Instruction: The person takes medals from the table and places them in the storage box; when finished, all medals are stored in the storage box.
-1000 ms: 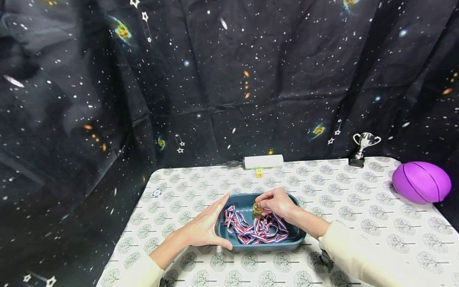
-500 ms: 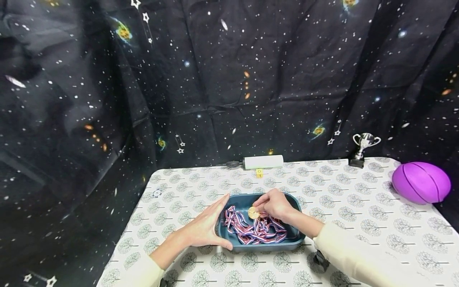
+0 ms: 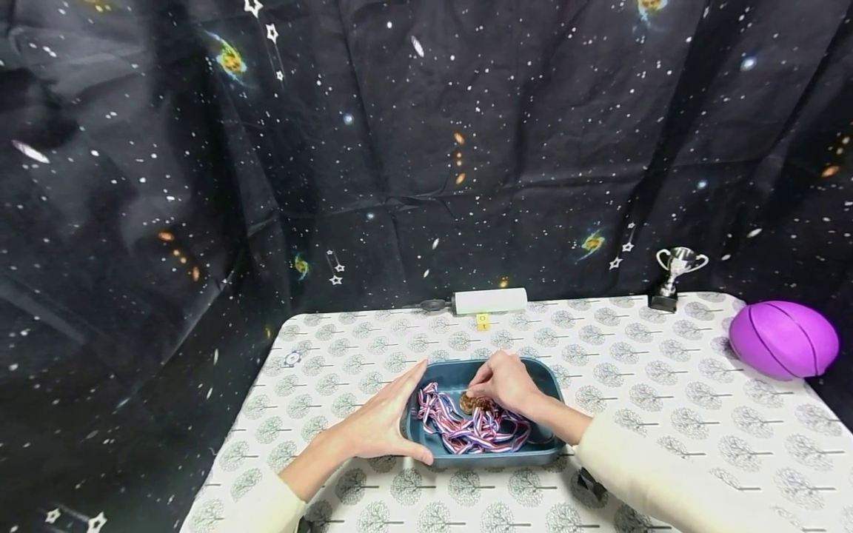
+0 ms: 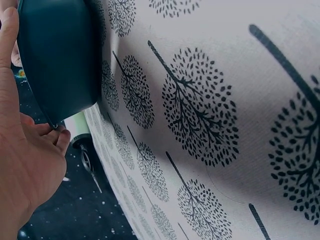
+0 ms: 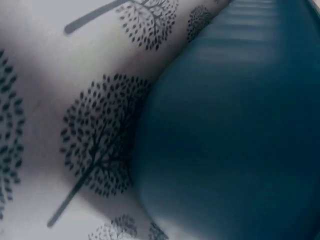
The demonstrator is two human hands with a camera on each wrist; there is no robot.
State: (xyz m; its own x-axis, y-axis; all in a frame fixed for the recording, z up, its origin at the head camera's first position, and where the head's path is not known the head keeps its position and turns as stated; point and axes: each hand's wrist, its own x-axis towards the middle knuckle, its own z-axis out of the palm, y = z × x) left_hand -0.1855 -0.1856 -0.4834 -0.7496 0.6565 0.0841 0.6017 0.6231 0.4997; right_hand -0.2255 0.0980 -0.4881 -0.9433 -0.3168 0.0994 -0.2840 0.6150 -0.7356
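A dark teal plastic tub [image 3: 493, 460] sits on the table, holding a tangle of red, white and blue medal ribbons [image 3: 483, 433]. My left hand [image 3: 383, 428] grips the tub's left end, thumb at the front and fingers at the back; the left wrist view shows its fingers [image 4: 47, 131] at the rim. Inside the tub, my right hand [image 3: 509, 381] pinches a round gold-coloured medal [image 3: 466, 403] at its edge, above the ribbons. A darker bronze-looking medal lies partly hidden under that hand. Only the tub's outer wall [image 5: 225, 130] and tablecloth fill the right wrist view.
Behind the tub lie a white cylinder [image 3: 489, 300] with a black end and a small yellow block [image 3: 483, 321]. A silver trophy cup [image 3: 677, 270] stands back right, near a purple ball [image 3: 783, 339]. A small round item [image 3: 292, 358] lies at left. A dark star-print curtain [image 3: 426, 148] hangs behind.
My right hand has moved slightly left within the tub. The medal at its fingertips has shifted left and downward, turning from bright gold to darker. My left hand has stayed on the tub.
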